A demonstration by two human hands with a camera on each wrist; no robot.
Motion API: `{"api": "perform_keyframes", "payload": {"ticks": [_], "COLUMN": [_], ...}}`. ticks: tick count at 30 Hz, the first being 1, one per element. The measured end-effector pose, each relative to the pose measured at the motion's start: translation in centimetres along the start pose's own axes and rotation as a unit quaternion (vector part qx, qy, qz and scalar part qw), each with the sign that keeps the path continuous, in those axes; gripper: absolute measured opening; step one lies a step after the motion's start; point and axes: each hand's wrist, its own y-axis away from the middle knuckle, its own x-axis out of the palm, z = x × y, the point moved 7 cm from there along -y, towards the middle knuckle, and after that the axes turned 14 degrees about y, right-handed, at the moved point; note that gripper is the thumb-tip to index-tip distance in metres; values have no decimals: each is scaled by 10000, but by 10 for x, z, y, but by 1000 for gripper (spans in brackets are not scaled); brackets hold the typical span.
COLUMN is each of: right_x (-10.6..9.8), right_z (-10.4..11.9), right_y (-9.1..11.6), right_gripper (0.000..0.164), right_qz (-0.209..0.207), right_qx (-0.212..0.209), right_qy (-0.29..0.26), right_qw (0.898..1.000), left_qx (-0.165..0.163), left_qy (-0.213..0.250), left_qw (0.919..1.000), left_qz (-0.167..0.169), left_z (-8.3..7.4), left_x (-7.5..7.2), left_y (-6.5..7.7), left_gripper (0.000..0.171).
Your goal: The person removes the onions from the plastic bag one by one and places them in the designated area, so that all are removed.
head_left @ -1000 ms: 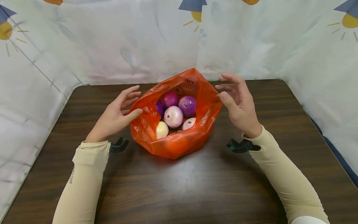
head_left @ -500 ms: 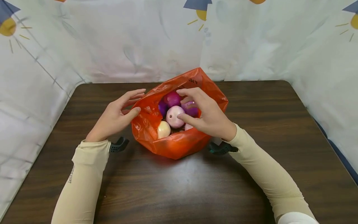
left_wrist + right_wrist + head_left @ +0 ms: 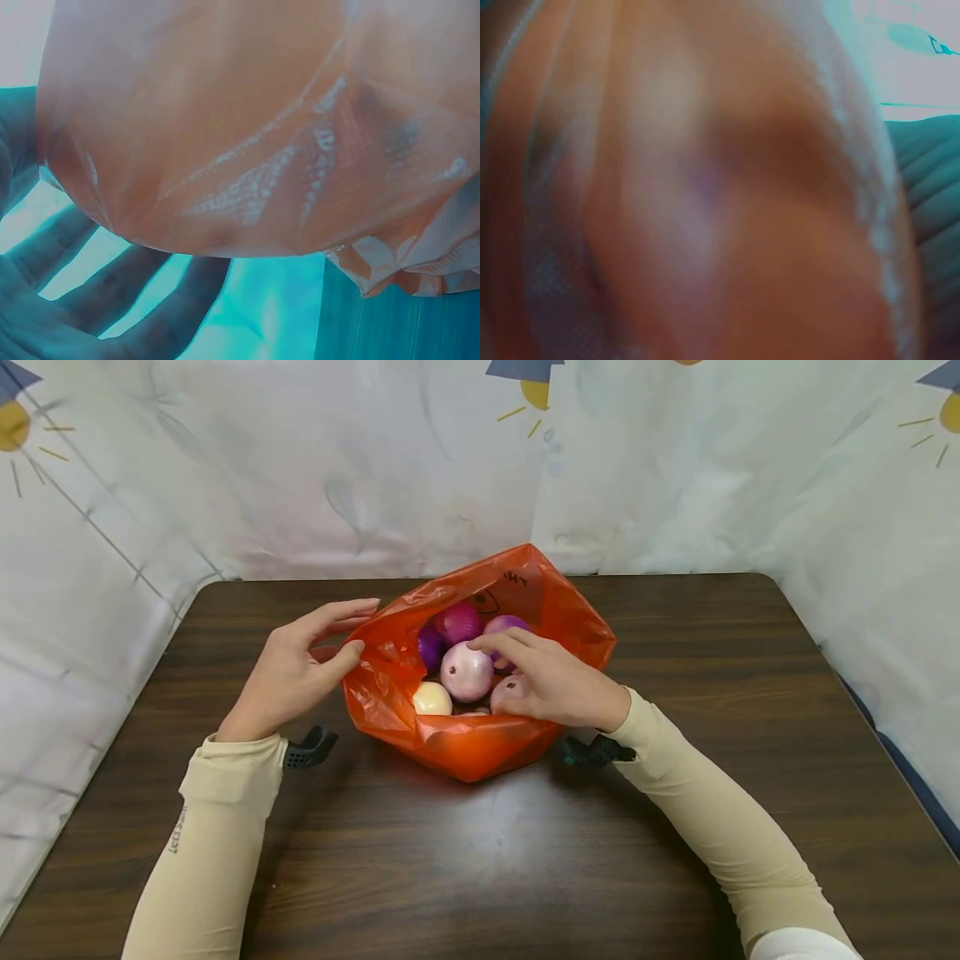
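An orange plastic bag [image 3: 468, 752] stands with its mouth spread in the head view. Inside lie several onions: purple ones [image 3: 458, 623] at the back, a pinkish one [image 3: 467, 672] in the middle and a pale yellow one [image 3: 432, 699] at the front left. My left hand [image 3: 288, 672] holds the bag's left rim, thumb on the near side and fingers behind the film, as the left wrist view also shows. My right hand [image 3: 558, 685] reaches inside, thumb and fingers round a pale pink onion [image 3: 507, 690]. Orange film fills most of the right wrist view.
The bag rests on a dark wooden table [image 3: 420, 877]. A pale patterned curtain [image 3: 405, 468] hangs behind the table and along both sides. Dark wrist straps [image 3: 311, 747] show at both wrists.
My right hand has moved left from beside the bag's right edge to inside it, lowering onto the pale pink onion. My left hand has shifted slightly left with the rim.
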Motion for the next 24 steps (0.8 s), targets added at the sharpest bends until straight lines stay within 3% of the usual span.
{"api": "perform_keyframes", "payload": {"ticks": [7, 16, 24], "right_x": [4, 5, 10], "right_z": [-7, -16, -15], "right_y": [1, 3, 6], "right_gripper": [63, 69, 61], "right_qz": [232, 736, 1012], "right_qx": [-133, 67, -292], "right_qy": [-139, 230, 542], "right_qw": [9995, 9970, 9930], "left_qx": [144, 152, 89], "left_qy": [107, 278, 317], "left_qw": [9996, 9992, 9987], "left_qz": [-206, -236, -388], "left_z": [-3, -4, -5], "left_x": [-3, -5, -7], "left_y": [1, 1, 2], "left_gripper": [51, 52, 50]}}
